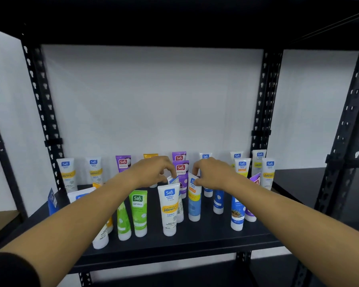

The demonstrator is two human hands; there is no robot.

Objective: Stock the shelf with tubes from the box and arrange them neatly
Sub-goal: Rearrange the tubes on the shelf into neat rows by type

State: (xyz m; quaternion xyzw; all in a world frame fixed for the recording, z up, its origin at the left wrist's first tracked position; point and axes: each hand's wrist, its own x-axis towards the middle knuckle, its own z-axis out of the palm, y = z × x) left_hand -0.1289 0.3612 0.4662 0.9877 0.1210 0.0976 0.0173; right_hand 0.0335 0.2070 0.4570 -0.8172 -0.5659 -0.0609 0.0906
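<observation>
Both hands reach in over the black shelf (195, 241), close together among standing tubes. The left hand (153, 172) has its fingers curled down onto the top of a small white tube (173, 180) with a blue mark, which leans to the right; that grip is pinching the tube's upper end. The right hand (210, 175) pinches the top of a white-and-blue tube (194, 201) with a yellow band, standing cap down just right of the leaning one.

Directly in front of the left grip, nearer the shelf's front edge, stands a white tube (169, 210) reading "Safi PERFECT WHITE" and "Vitamin C" on a yellow stripe; it hides the lower part of the leaning tube. Left of that are two green tubes (138, 212), the clearer one marked "Safi NATURALS". Under the left forearm more tubes stand, partly covered, one white with a yellow band.

Just behind and between the two grips stands a purple tube (181, 169) with a red "Safi" logo, and another like it behind that. Right of the right grip are blue-and-white tubes (237, 214), partly under the right forearm. Along the back, to both sides, stands a row of white "Safi" tubes (66, 172) with yellow bands, one purple among them. The finer print is too small to read.
</observation>
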